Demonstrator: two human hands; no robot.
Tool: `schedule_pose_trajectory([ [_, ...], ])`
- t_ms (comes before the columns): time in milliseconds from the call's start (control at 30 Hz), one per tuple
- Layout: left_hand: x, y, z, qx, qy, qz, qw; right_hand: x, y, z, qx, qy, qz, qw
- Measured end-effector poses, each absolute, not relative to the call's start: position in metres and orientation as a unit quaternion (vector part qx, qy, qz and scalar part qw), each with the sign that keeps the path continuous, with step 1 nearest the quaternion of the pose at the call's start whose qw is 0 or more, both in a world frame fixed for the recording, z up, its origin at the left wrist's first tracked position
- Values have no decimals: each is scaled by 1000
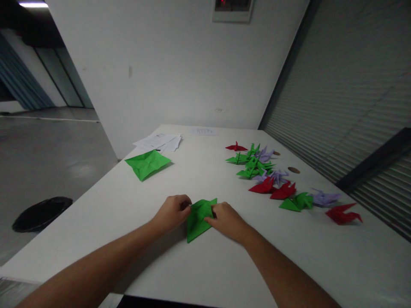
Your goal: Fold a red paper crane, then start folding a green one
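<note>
A partly folded sheet of green origami paper [198, 220] lies between my hands near the front of the white table [154, 265]. At its left edge, my left hand [173, 211] is closed in a pinch, with the fingertips on the paper. My right hand [226, 220] grips the right side, its thumb resting on top and its other fingers curled at the edge. One corner of the paper points toward me, and another sticks up beside my right hand. Creases show on its surface.
Several folded paper cranes in green, red [343, 214] and purple [325, 198] line the right side. Another green sheet [148, 164] lies at the left edge, before printed papers [160, 141]. A black-lined bin [41, 214] stands on the floor. Blinds [353, 94] border the right.
</note>
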State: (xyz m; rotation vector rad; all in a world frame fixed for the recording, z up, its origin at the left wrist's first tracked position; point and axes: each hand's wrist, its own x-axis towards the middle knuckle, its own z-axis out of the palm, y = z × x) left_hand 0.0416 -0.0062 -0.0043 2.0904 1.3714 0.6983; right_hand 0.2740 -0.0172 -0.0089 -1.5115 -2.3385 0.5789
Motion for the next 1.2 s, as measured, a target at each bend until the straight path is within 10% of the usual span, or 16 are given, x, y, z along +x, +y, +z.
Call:
schedule_pose_trajectory([
  [600,48,-8,-19,789,457,276,305,277,-14,-9,-535,-789,246,176],
  [900,46,-4,-22,765,461,340,296,281,-10,-18,-463,-738,372,321],
  [1200,44,4,-30,669,410,388,483,281,-4,-30,-402,-686,439,419],
])
